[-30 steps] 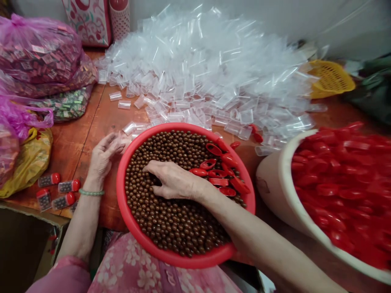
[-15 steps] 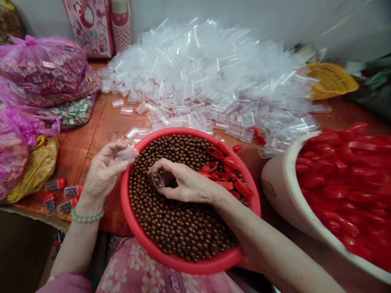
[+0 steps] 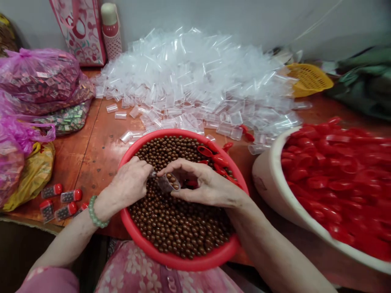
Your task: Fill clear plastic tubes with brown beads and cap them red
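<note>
My right hand (image 3: 201, 185) holds a clear plastic tube (image 3: 166, 184) between thumb and fingers, tilted low over the brown balls (image 3: 180, 228). Several brown balls show in the tube's open mouth. Just left of it, my left hand (image 3: 130, 183), a green bead bracelet at its wrist, is closed with the back of the hand up. A small clear bit of a second tube (image 3: 152, 174) peeks out at its fingertips; the rest is hidden. The red basin (image 3: 128, 221) under both hands is full of the balls. Red caps (image 3: 220, 159) lie on its right side.
A big heap of clear tubes (image 3: 195, 73) covers the table's back. To the right stands a white bucket (image 3: 275, 162) of red caps. Several filled, red-capped tubes (image 3: 67, 211) lie at left, below pink bags (image 3: 39, 77). A yellow basket (image 3: 308, 79) sits behind.
My left hand has moved right, from the basin's rim to beside the tube in my right hand, and turned knuckles up. The right-hand tube now shows more balls. The view has shifted slightly.
</note>
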The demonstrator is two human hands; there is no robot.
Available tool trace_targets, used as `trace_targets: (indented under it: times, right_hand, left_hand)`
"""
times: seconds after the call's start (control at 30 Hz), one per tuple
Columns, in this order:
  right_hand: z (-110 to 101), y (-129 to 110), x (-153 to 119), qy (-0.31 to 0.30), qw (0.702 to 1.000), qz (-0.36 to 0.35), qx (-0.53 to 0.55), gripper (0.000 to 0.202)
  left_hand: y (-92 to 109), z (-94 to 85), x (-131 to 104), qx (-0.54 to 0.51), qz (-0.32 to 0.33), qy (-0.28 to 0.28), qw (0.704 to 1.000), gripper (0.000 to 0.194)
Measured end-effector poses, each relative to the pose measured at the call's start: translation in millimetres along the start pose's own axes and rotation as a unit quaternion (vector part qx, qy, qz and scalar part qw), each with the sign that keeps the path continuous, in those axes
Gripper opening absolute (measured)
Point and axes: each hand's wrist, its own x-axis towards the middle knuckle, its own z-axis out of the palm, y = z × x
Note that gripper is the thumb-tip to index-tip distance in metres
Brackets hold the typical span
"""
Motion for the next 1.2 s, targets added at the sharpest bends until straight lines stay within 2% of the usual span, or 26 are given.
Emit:
trace_targets:
  times: [0.07,0.17,0.27,0.33,0.43,0.53,0.63,0.77,0.83,0.93,1.0,1.1,1.2]
  right_hand:
    - [0,2,-3,0.025,1.000,0.002,0.000,0.031]
    - [1,6,-6,0.049,0.999,0.011,0.012,0.028]
    - [3,8,-7,0.068,0.997,0.006,0.030,0.029]
    - [4,9,-8,0.081,0.996,0.003,0.039,0.031]
    - [1,10,-10,0.102,0.993,0.004,0.054,0.034]
    - [-5,12,-13,0.117,0.991,0.011,0.064,0.037]
    - [-9,16,-14,0.134,0.988,0.008,0.073,0.035]
    - [-5,21,-12,0.163,0.983,0.018,0.087,0.040]
    - [-2,23,-8,0.163,0.984,0.024,0.061,0.043]
    - [-1,26,-4,0.161,0.985,0.013,-0.055,0.037]
    - [-2,26,-2,0.169,0.974,0.006,-0.151,0.032]
    - [-3,25,0,0.163,0.955,0.004,-0.249,0.031]
    - [1,20,5,0.125,0.945,0.018,-0.301,0.030]
  left_hand:
    - [6,4.8,1,0.109,0.031,-0.023,0.993,0.019]
    - [19,8.7,3,0.242,0.077,-0.039,0.966,0.019]
    - [27,9.0,11,0.247,0.119,-0.078,0.958,0.021]
    - [24,9.5,20,0.175,0.133,-0.119,0.968,0.020]
    - [11,13.0,34,0.012,0.131,-0.181,0.975,0.021]
    - [-1,17.9,41,-0.106,0.115,-0.224,0.962,0.023]
    - [-5,19.7,41,-0.200,0.091,-0.244,0.944,0.020]
    - [-8,13.6,36,-0.324,0.070,-0.220,0.918,0.019]
    - [-8,8.9,32,-0.384,0.052,-0.198,0.900,0.014]
    - [-8,3.6,24,-0.439,0.021,-0.157,0.885,0.011]
    - [-7,1.6,20,-0.474,-0.004,-0.141,0.869,0.013]
    - [-7,-0.1,16,-0.535,-0.067,-0.132,0.832,0.014]
    - [-6,-0.7,15,-0.584,-0.108,-0.130,0.794,0.018]
